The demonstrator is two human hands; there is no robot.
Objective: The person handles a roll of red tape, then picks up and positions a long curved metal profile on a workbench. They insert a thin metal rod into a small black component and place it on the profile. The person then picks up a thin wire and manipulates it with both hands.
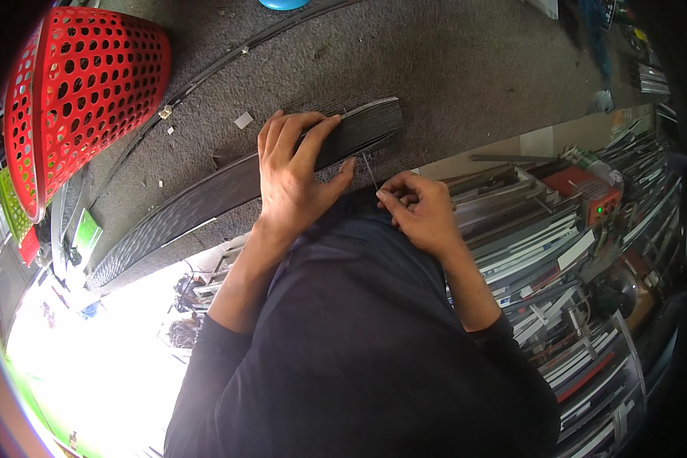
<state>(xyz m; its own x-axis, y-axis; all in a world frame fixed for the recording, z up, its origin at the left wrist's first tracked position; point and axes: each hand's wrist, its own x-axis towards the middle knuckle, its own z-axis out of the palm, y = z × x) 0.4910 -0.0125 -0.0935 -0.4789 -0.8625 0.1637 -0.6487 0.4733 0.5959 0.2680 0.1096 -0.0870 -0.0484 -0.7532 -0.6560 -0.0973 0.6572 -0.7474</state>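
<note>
A long, dark pleated strip (206, 191) lies across the grey carpeted worktop, its squared end up and to the right of my hands. Across that strip, near this end, my left hand (291, 162) is spread. Its fingertips bear on the far edge and the thumb is at the near edge, so it grips the strip. Just off the near edge, my right hand (420, 206) is closed in a pinch on a thin pale strand (369, 169), which runs up toward the strip. Whether the strand is thread or stiff wire is too fine to tell.
A red perforated basket (103, 84) stands at the left of the worktop (466, 84). Small white scraps (243, 120) and a long dark cord (206, 70) lie beyond the strip. Below right, racks hold several metal profiles (538, 244), with a red box (588, 195) bearing green lights.
</note>
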